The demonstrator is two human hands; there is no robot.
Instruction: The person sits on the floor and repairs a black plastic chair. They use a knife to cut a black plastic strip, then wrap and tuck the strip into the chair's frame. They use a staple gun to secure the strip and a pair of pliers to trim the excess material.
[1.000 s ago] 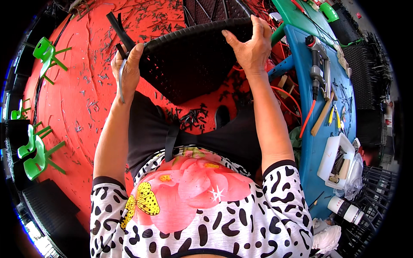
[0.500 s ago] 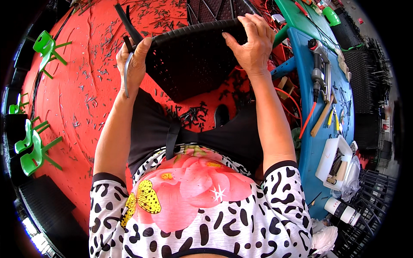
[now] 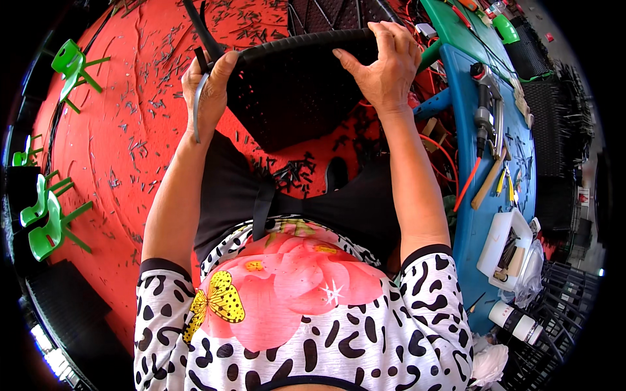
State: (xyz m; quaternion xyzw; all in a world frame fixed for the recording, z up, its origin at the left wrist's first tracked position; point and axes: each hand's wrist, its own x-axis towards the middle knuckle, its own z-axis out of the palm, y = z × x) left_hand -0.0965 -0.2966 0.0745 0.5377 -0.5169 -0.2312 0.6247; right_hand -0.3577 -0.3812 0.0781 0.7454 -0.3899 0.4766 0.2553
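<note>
A black woven panel (image 3: 293, 98) with a wrapped, ribbed rim is held up in front of my knees, its lower corner hanging over the floor. My left hand (image 3: 210, 91) is closed at its left end, thumb by the rim. A thin strip (image 3: 197, 107) loops out of that hand along the wrist, and a dark bar-like part (image 3: 202, 29) rises beyond it. On the far right end of the rim rests my right hand (image 3: 389, 72), fingers bent over the edge and thumb on the near face. What lies behind the panel is hidden.
The red floor (image 3: 130, 163) is littered with black scraps. Small green chairs (image 3: 68, 62) stand at left. At right, a blue table (image 3: 466, 260) carries a pneumatic tool (image 3: 482, 104), a wooden-handled tool (image 3: 489, 179), yellow-handled pliers (image 3: 502, 181) and a white box (image 3: 489, 260).
The left hand and the panel's left end have shifted slightly right. Both hands keep the same grip, and the surroundings have moved a little in view.
</note>
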